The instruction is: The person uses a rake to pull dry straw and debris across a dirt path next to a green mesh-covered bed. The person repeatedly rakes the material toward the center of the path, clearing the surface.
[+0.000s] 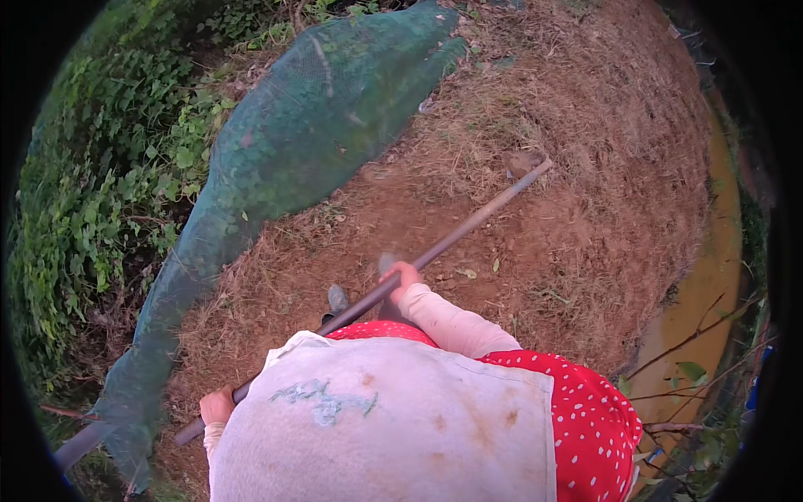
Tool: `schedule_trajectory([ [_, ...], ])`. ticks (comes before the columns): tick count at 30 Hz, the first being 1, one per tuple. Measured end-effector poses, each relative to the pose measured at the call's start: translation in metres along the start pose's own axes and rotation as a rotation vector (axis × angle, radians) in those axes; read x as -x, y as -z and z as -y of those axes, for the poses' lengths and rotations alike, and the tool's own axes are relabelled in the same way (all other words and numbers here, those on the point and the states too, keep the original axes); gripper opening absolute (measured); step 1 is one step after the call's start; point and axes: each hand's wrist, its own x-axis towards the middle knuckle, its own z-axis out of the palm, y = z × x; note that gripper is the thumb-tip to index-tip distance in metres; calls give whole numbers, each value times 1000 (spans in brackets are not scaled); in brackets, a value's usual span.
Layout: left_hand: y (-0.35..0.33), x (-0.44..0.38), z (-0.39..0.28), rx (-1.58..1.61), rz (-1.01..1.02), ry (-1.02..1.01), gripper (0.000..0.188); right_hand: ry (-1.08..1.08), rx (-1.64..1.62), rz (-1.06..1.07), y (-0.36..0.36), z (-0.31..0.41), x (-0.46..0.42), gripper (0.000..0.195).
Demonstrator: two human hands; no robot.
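Note:
A long-handled hoe slants from the lower left to the upper right, in front of my body. Low on its dark handle, my left hand is closed around it near the butt end. My right hand grips the same handle farther up, about at the middle. The hoe's metal blade rests on or just above reddish soil with dry straw; its exact contact cannot be told. A stained light cloth covers my front, over red clothing with white dots.
Green netting runs along the left, with leafy vines beyond it. Dry straw covers the ground to the right. A yellow curved surface and bare twigs stand at the right edge. My shoe is on the soil.

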Motion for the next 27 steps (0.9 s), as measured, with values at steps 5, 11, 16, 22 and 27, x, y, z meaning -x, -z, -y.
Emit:
schedule_trajectory([
  [5,0,-41,-66,100,-9,-106,18,227,-18,50,-19,83,26,12],
  [11,43,-40,-90,121,-16,-237,17,173,153,69,-12,73,-20,17],
  [16,60,36,5,-90,55,-74,14,-129,86,107,-3,-9,-19,18],
  [22,47,75,42,-126,12,103,11,-204,168,21,17,-57,-56,18],
  [27,-3,53,14,-17,65,125,17,-45,143,48,0,-14,-42,17],
])
